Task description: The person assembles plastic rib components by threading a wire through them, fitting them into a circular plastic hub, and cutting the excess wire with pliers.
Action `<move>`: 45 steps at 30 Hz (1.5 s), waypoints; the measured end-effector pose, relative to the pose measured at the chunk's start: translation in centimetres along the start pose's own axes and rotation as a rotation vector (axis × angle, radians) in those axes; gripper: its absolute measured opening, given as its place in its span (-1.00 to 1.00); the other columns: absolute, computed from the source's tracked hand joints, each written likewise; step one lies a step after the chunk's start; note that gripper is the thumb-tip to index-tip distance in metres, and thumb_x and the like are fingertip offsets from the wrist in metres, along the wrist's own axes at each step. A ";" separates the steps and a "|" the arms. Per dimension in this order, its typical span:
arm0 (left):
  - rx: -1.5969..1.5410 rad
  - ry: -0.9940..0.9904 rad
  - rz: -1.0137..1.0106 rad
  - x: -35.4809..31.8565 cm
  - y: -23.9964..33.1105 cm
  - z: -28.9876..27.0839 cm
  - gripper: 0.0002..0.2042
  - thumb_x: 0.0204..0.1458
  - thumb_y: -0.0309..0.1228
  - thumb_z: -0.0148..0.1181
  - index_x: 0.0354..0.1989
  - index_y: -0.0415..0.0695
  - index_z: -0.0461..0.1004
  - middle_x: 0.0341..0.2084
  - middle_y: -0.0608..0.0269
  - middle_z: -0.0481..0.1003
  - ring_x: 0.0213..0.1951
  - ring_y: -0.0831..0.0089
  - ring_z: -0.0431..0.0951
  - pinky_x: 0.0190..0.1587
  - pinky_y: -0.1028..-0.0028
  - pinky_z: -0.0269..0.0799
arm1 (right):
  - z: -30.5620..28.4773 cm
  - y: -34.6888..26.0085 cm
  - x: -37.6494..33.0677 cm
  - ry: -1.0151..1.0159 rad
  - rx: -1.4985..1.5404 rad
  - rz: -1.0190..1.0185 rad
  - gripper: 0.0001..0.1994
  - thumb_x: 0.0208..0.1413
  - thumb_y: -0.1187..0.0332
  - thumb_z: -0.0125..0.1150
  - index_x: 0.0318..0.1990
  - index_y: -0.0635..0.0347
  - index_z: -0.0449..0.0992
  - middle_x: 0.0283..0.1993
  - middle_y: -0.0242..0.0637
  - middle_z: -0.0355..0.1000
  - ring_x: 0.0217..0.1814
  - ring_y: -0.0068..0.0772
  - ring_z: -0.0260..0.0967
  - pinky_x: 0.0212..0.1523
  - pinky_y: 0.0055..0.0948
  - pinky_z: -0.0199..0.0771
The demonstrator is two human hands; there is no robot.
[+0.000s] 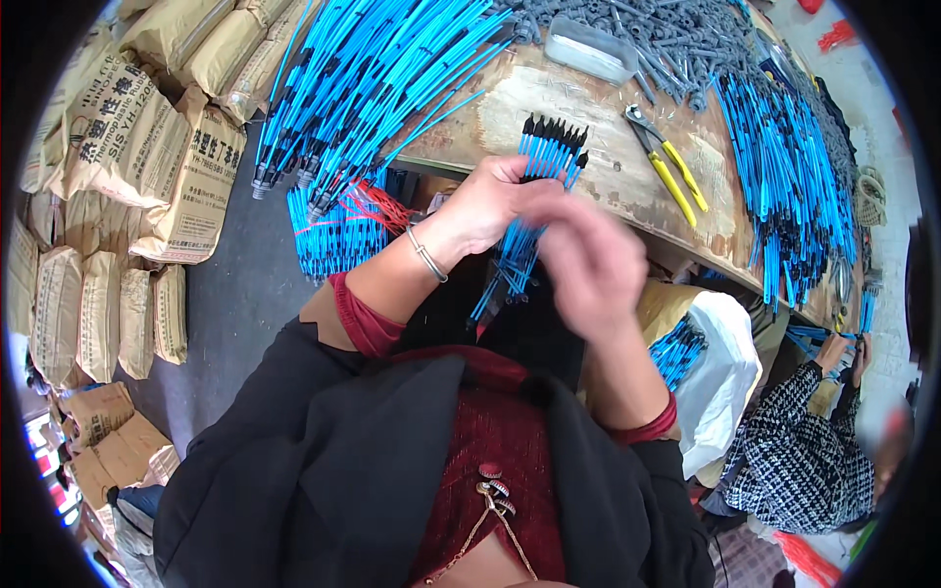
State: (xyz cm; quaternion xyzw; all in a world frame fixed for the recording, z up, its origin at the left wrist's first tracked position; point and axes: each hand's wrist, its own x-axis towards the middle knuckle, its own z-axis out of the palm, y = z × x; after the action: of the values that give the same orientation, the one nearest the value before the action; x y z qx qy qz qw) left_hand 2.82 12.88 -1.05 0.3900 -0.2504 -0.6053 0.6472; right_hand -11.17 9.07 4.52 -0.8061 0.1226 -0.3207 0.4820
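My left hand (490, 204) is closed round a bundle of thin blue rods with black pointed tips (561, 149). The tips point away from me past the table's near edge, and the lower ends hang over my lap. Close beside the bundle is my right hand (594, 257), smeared by motion. Its fingers reach across the rods, but whether they grip anything is unclear. Beyond my right hand, pliers with yellow handles (674, 176) lie on the wooden table (520, 103).
Blue rods (392, 69) pile up on the table's left, with more (789, 167) at right. Grey plastic parts (676, 39) and a clear tray (591, 51) lie behind. Paper sacks (118, 157) stack at left. A white sack (725, 343) stands right, near a co-worker (799, 451).
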 end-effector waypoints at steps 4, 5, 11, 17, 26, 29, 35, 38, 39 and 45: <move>0.044 -0.021 0.030 0.1 -0.8 0.4 -0.86 0.03 -0.48 0.09 -0.23 -0.17 0.45 -0.42 0.28 0.51 -0.36 0.53 0.50 -0.27 0.55 0.40 | -3.8 1.7 4.7 0.327 -0.518 -0.353 -0.74 0.00 0.46 0.11 -0.12 0.33 0.40 -0.20 -0.12 0.42 -0.18 -0.25 0.39 -0.16 -0.42 0.38; 0.096 -0.041 0.059 0.1 -0.9 0.3 -0.86 0.03 -0.50 0.08 -0.23 -0.17 0.45 -0.43 0.28 0.51 -0.35 0.54 0.49 -0.26 0.55 0.40 | -3.4 1.6 5.5 0.226 -0.518 -0.334 -0.74 0.01 0.45 0.11 -0.11 0.31 0.40 -0.18 -0.11 0.41 -0.16 -0.22 0.38 -0.15 -0.41 0.38; 0.283 -0.014 0.201 -1.8 -1.1 0.7 -0.85 0.02 -0.53 0.06 -0.23 -0.18 0.45 -0.42 0.27 0.51 -0.33 0.57 0.48 -0.24 0.53 0.38 | -0.5 2.0 5.2 -0.253 -0.546 -0.226 -0.70 0.04 0.39 0.10 -0.04 0.20 0.39 -0.07 -0.08 0.37 -0.07 -0.13 0.34 -0.11 -0.36 0.36; 0.122 0.073 -0.002 -1.3 -0.1 -0.6 -0.86 0.01 -0.53 0.08 -0.25 -0.22 0.46 -0.38 0.22 0.52 -0.32 0.55 0.49 -0.21 0.54 0.38 | -3.2 4.5 10.0 -0.031 -0.353 -0.122 -0.71 0.04 0.31 0.11 -0.07 0.17 0.43 -0.12 -0.15 0.42 -0.06 -0.23 0.36 -0.12 -0.37 0.36; 0.053 0.075 -0.051 0.4 0.9 -0.5 -0.87 0.01 -0.52 0.09 -0.27 -0.24 0.46 -0.40 0.20 0.53 -0.31 0.50 0.51 -0.21 0.52 0.41 | -9.4 12.0 23.4 -0.446 -1.147 0.283 -0.75 -0.14 0.27 0.18 -0.25 0.10 0.55 -0.33 -0.09 0.47 -0.33 -0.13 0.43 -0.26 -0.27 0.44; 0.059 0.052 -0.035 0.4 0.8 -0.7 -0.87 0.01 -0.52 0.09 -0.27 -0.24 0.46 -0.40 0.19 0.53 -0.31 0.49 0.52 -0.21 0.52 0.41 | -8.3 12.6 23.8 -0.664 -1.367 0.280 -0.78 -0.12 0.31 0.14 -0.29 0.16 0.55 -0.31 -0.09 0.47 -0.33 -0.12 0.43 -0.25 -0.26 0.45; 0.097 0.051 -0.015 0.3 0.9 -0.7 -0.86 0.01 -0.52 0.09 -0.25 -0.23 0.45 -0.39 0.18 0.53 -0.31 0.48 0.52 -0.19 0.51 0.41 | -6.8 13.2 22.6 -0.278 -1.364 0.316 -0.80 -0.08 0.36 0.04 -0.37 0.25 0.53 -0.28 -0.05 0.47 -0.30 -0.10 0.44 -0.23 -0.24 0.45; 0.175 0.077 -0.067 0.4 1.3 -0.1 -0.84 0.02 -0.56 0.05 -0.20 -0.23 0.44 -0.34 0.11 0.52 -0.24 0.40 0.52 -0.16 0.45 0.44 | -7.1 13.3 21.5 -0.167 -1.366 0.286 -0.80 -0.06 0.35 0.02 -0.38 0.26 0.53 -0.29 -0.03 0.46 -0.29 -0.09 0.43 -0.24 -0.24 0.45; 0.174 0.076 -0.072 0.5 1.0 -0.1 -0.84 0.02 -0.56 0.05 -0.20 -0.23 0.44 -0.34 0.11 0.52 -0.24 0.40 0.52 -0.16 0.45 0.44 | -7.2 13.5 21.1 -0.082 -1.375 0.260 -0.79 -0.06 0.34 0.03 -0.37 0.26 0.53 -0.29 -0.03 0.46 -0.29 -0.07 0.43 -0.25 -0.24 0.45; 0.154 0.025 0.019 0.6 0.2 -1.2 -0.83 0.04 -0.56 0.02 -0.18 -0.24 0.44 -0.34 0.14 0.52 -0.27 0.45 0.52 -0.21 0.52 0.44 | -7.1 5.6 15.1 0.152 0.092 0.037 -0.71 0.05 0.10 0.06 -0.26 0.09 0.53 -0.25 -0.19 0.48 -0.29 -0.10 0.45 -0.23 -0.21 0.43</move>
State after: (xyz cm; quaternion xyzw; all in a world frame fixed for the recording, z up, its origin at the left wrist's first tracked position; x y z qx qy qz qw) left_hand 4.02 12.55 -1.67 0.4439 -0.2917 -0.5731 0.6240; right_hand -3.54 -6.39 8.06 -0.7542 0.1589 -0.3771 0.5136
